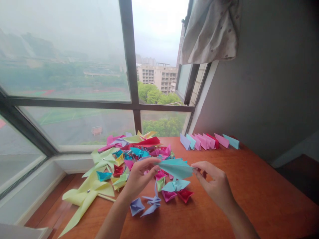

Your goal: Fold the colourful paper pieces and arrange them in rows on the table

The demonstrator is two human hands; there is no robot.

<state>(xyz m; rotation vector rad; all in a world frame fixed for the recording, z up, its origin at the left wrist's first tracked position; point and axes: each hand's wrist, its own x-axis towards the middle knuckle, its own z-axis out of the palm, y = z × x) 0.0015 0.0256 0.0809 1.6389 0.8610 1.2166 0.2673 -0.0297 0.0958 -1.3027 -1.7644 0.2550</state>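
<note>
A light blue paper airplane (176,168) is held up over the table between my two hands. My left hand (146,171) pinches its left end between thumb and fingers. At its right end, the fingertips of my right hand (210,174) grip the paper. Beneath it lie a light blue paper crane (175,186), a magenta paper boat (169,196) and a red paper boat (185,195). Nearer me sit a lavender paper boat (137,207) and a lavender paper crane (152,201).
A yellow paper pinwheel (87,191) with a stick lies at the left. Several folded paper pieces crowd the table's back left. A row of folded paper planes (204,141) stands at the back right of the wooden table (261,192). Windows and a curtain (211,33) are beyond.
</note>
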